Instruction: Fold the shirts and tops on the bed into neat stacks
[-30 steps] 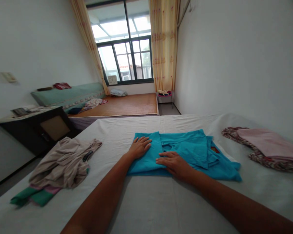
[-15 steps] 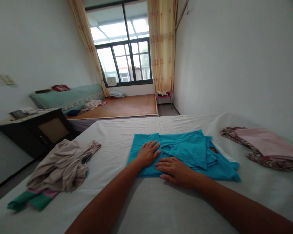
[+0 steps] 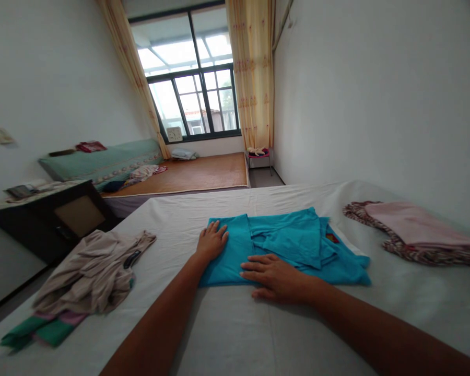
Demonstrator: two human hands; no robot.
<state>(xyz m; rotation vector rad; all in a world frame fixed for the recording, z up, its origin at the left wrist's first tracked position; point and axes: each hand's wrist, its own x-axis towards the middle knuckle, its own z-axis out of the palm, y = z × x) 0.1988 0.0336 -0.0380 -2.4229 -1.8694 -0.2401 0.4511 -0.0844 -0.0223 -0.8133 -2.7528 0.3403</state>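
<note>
A turquoise garment (image 3: pixel 293 245), partly folded, lies flat in the middle of a bed with a white sheet (image 3: pixel 235 329). My left hand (image 3: pixel 211 242) rests palm down on the garment's left edge, fingers stretched out. My right hand (image 3: pixel 272 277) lies flat on the garment's near edge, fingers extended and pointing left. Neither hand holds anything.
A crumpled beige garment (image 3: pixel 97 269) over green and pink cloth (image 3: pixel 43 329) lies at the left of the bed. Folded pink and patterned cloth (image 3: pixel 411 232) sits at the right by the wall. A dark cabinet (image 3: pixel 58 216), a second bed (image 3: pixel 180 175) and a window stand beyond.
My left hand slid from the garment's middle back to its left edge. My right hand stayed on the near edge. The view shifted slightly rightwards.
</note>
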